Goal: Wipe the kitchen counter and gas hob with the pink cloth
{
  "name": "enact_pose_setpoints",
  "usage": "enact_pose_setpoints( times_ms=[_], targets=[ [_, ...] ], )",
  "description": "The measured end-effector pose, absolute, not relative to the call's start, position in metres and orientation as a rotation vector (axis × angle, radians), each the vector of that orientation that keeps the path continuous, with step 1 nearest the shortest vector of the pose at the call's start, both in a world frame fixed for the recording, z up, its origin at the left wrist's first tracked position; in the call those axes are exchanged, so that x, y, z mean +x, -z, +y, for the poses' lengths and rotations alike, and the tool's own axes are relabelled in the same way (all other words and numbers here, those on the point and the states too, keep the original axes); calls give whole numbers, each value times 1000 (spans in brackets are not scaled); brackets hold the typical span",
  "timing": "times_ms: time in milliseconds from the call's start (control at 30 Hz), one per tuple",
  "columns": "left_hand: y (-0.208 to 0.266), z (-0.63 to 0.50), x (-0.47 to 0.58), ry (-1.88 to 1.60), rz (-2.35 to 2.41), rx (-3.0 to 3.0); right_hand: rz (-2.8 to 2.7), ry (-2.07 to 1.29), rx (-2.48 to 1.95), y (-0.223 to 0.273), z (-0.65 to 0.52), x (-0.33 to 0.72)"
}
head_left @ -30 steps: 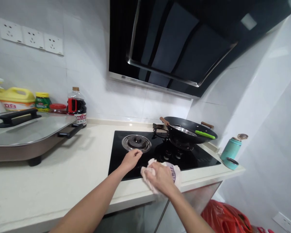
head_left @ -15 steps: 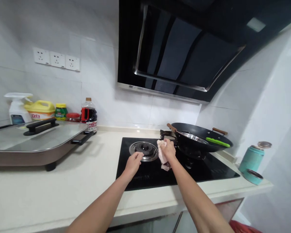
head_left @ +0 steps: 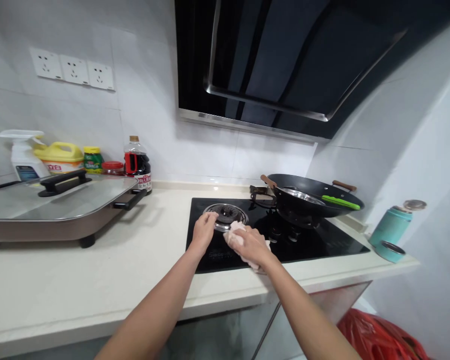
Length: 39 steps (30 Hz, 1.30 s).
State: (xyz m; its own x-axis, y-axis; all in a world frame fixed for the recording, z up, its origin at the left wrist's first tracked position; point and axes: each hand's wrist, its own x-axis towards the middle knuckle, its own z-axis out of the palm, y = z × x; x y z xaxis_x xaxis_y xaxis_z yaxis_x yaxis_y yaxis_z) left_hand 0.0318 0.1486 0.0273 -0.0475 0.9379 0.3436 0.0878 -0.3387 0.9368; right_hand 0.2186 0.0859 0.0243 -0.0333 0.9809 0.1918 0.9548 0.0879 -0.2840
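My right hand (head_left: pixel 252 245) presses a pale pink cloth (head_left: pixel 235 235) onto the black glass gas stove (head_left: pixel 217 257), just in front of the left burner (head_left: pixel 227 214). The fingers are closed over the cloth, which spreads out toward the stove's front edge. At the burner's left front side is my left hand (head_left: pixel 204 232), its fingers curled and held together near the metal ring. Whatever those fingertips may hold is hidden.
A black wok (head_left: pixel 311 200) with a green-handled utensil (head_left: pixel 340 202) sits on the right burner. An electric pan with glass lid (head_left: pixel 97 200) stands left, bottles (head_left: pixel 137 165) behind it. A turquoise flask (head_left: pixel 392 226) is at right; the range hood (head_left: pixel 262 65) overhangs.
My right hand has brought the cloth leftward and down flat against the stove front. The left hand has moved closer to the burner's left side. The view has tilted slightly down.
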Motion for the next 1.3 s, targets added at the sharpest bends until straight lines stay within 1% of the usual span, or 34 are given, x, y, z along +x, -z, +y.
enact_pose_setpoints(
  times_ms=[167,333,400,500,567,633,800,867,933,1033,1133,1300],
  targets=[
    [-23,152,32,-1383,1160,1524,-2191,-103,-1601,-14,29,183],
    [-22,152,24,-1357,1193,1554,-2210,-281,-1328,-12,-26,182],
    [-22,152,21,-1347,1209,1564,-2190,-400,-1302,-16,-46,197],
    [-22,150,20,-1322,1218,1600,-2035,-581,-1407,-19,-71,241],
    [-22,149,20,-1301,1216,1632,-1896,-608,-1509,-19,-80,283],
    [-22,149,21,-1284,1220,1659,-1793,-504,-1611,-16,-82,335],
    [-20,153,23,-1237,1257,1730,-1602,39,-1953,1,-60,472],
    [-18,155,23,-1224,1260,1764,-1517,168,-2091,11,-47,507],
    [-17,157,23,-1219,1262,1785,-1464,271,-2206,20,-35,520],
    [-17,157,25,-1217,1263,1800,-1529,431,-2260,24,-25,498],
    [-17,152,32,-1219,1231,1812,-1698,554,-2220,21,-23,446],
    [-18,135,36,-1213,1165,1785,-1920,539,-1994,12,-23,344]
  ],
)
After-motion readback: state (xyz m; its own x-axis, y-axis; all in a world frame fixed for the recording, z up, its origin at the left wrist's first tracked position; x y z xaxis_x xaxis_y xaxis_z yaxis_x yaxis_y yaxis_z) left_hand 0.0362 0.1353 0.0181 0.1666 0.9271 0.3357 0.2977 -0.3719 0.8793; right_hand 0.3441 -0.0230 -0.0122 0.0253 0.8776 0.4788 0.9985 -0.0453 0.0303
